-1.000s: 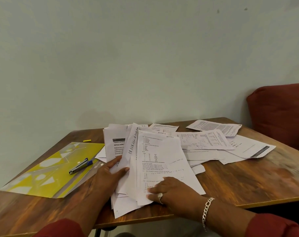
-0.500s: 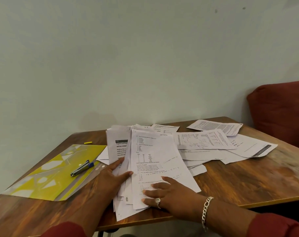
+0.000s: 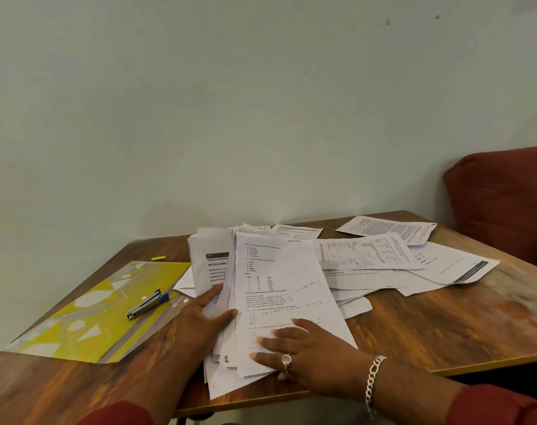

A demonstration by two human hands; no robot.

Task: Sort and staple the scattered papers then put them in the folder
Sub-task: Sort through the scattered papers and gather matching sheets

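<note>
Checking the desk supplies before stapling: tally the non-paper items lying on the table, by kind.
Folder, yellow: 1
Stapler, lying on the folder: 1
Small yellow piece I cannot identify, beyond the folder: 1
Total: 3

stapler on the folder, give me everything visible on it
The stapler is small and slim, with a shiny metal body and a blue plastic piece at its far end. It looks closed. It lies flat on the yellow patterned folder, angled with the metal nose toward the near-left and the blue end toward the papers. Only the folder touches it. Neither hand is on it: the left hand rests on the papers just to its right, apart from it. No staples or markings can be made out.
</note>
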